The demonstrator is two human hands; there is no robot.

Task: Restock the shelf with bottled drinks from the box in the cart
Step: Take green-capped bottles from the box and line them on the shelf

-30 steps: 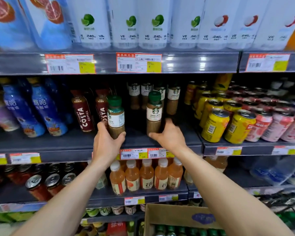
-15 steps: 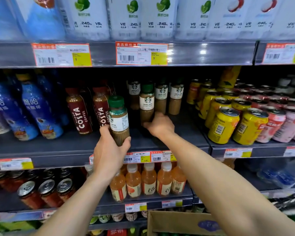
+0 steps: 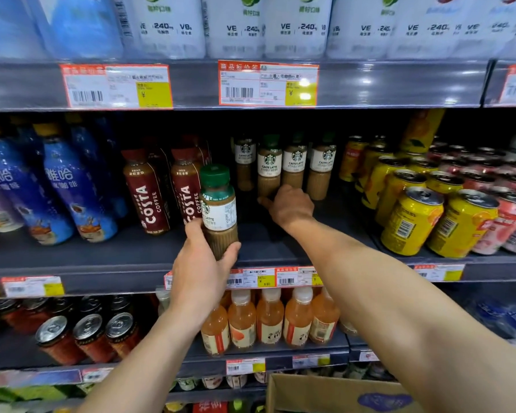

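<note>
Head view, frame centre: left hand (image 3: 201, 271) clenched around latte bottle (image 3: 219, 210); right hand (image 3: 289, 204) grasping shelved bottle (image 3: 268, 168) on shelf (image 3: 102, 257).

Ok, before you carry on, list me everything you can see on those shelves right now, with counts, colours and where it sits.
Large white bottles: several, lime and red fruit marks, top shelf.
Blue bottles: at least three, yellow caps, middle shelf left.
Costa Coffee bottles: two in front, dark red, left of centre.
Caffe latte bottles: four, green caps, middle shelf back.
Held latte bottle: one, green cap, near the shelf's front edge.
Yellow cans: many, middle shelf right.
Pink cans: several, far right.
Orange bottles: five or so, white caps, lower shelf.
Dark red cans: at least three, lower shelf left.
Cardboard box: one, brown, bottom.
Price tags: orange-edged, shelf edges.
Left hand: grips the held latte bottle.
Right hand: on a back latte bottle.
</note>
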